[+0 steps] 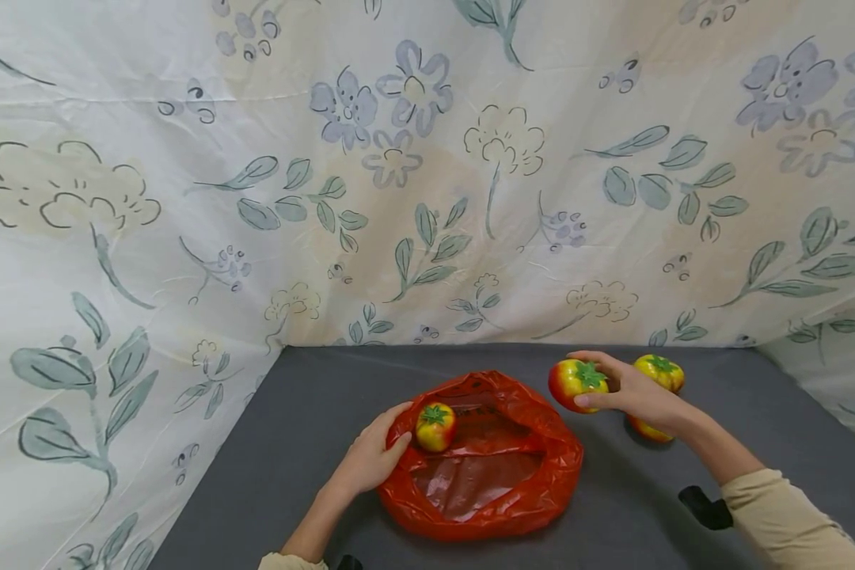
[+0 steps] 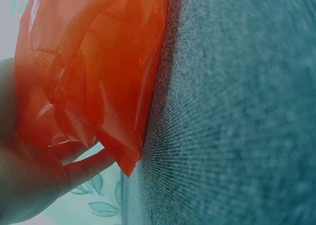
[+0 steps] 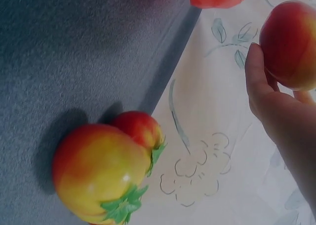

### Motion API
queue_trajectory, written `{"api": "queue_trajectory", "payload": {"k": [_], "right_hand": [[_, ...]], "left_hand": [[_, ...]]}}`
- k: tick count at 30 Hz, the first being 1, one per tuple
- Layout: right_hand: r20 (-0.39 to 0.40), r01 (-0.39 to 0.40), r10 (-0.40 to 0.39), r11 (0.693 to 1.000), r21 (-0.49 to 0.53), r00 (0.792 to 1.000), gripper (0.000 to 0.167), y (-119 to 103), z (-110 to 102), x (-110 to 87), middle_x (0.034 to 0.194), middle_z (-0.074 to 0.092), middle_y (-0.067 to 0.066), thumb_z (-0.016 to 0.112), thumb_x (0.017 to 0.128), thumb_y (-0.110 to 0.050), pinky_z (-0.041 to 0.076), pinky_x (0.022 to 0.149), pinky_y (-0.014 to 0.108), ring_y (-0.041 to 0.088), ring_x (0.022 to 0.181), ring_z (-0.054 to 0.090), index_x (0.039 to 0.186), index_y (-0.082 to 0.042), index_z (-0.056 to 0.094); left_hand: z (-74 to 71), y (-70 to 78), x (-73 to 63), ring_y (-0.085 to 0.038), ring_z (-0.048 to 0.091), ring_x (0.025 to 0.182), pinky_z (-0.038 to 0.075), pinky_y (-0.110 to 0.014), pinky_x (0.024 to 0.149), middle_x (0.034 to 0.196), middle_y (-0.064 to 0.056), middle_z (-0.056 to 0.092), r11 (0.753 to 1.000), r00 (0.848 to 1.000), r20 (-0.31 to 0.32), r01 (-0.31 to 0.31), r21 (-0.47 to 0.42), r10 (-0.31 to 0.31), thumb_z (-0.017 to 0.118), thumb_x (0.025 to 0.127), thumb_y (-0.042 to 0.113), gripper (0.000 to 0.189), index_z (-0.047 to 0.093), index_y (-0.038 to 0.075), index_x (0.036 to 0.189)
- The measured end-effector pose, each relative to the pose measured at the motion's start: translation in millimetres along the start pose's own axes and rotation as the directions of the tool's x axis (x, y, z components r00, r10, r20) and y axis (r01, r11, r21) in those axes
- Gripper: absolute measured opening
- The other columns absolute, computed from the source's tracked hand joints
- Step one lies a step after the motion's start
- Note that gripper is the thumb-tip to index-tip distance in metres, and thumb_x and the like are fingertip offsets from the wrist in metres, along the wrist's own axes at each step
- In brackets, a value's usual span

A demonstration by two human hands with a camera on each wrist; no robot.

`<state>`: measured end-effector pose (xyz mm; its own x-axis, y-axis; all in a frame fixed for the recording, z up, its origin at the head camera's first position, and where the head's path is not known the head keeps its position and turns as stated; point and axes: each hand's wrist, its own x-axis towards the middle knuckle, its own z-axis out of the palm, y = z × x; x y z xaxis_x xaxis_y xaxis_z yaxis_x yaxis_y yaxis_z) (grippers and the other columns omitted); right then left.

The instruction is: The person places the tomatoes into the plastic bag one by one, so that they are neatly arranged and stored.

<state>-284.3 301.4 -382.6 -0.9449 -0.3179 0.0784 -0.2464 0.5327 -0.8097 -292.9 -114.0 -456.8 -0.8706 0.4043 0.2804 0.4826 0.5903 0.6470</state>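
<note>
A red plastic bag stands on the dark tabletop with its mouth spread wide. Its left rim is gripped by my left hand, and crumpled plastic covers part of that hand in the left wrist view. Just inside the bag's left edge, near my left thumb, is a red-and-yellow tomato with a green leafy top. My right hand holds another such tomato above the table, right of the bag. Behind the right hand lie two more tomatoes, a far one and a near one, the near one partly hidden.
The dark grey tabletop runs back to a pale cloth backdrop printed with flowers and leaves. More of this cloth rises along the left and right sides. A black object shows beside the right sleeve.
</note>
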Motion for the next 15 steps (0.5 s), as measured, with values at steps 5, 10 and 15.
{"api": "queue_trajectory", "payload": {"k": [5, 10, 15], "right_hand": [[0.040, 0.007, -0.008, 0.999, 0.041, 0.999, 0.068, 0.5, 6.4, 5.2, 0.139, 0.036, 0.021, 0.068, 0.088, -0.028, 0.042, 0.091, 0.055, 0.042, 0.120, 0.038, 0.145, -0.014, 0.033], [0.068, 0.001, -0.008, 0.996, 0.094, 0.998, 0.067, 0.1, 16.4, 11.3, 0.142, 0.031, 0.020, 0.068, 0.088, -0.028, 0.037, 0.095, 0.058, 0.043, 0.126, 0.031, 0.145, -0.014, 0.034], [0.062, 0.007, -0.014, 0.995, 0.104, 0.998, 0.067, -1.4, 24.6, 15.5, 0.144, 0.031, 0.019, 0.069, 0.087, -0.028, 0.036, 0.096, 0.061, 0.044, 0.129, 0.028, 0.144, -0.015, 0.036]], "left_hand": [[0.6, -1.2, 1.5, -0.034, 0.050, 0.118, 0.047, -0.054, 0.088, 0.137, -0.015, 0.048, 1.000, 1.000, -0.003, -0.005, 0.003, 0.005, 0.057, 0.096, 0.020, 0.048, 0.043, 0.013, 0.142], [0.2, -2.1, 2.2, -0.034, 0.050, 0.117, 0.047, -0.054, 0.088, 0.137, -0.015, 0.048, 1.000, 1.000, -0.004, -0.005, 0.003, 0.005, 0.057, 0.096, 0.020, 0.048, 0.043, 0.013, 0.142], [-0.5, -2.0, 3.1, -0.034, 0.051, 0.116, 0.047, -0.053, 0.087, 0.136, -0.015, 0.049, 1.000, 1.000, -0.001, -0.007, -0.001, 0.007, 0.057, 0.096, 0.020, 0.048, 0.043, 0.012, 0.142]]}}
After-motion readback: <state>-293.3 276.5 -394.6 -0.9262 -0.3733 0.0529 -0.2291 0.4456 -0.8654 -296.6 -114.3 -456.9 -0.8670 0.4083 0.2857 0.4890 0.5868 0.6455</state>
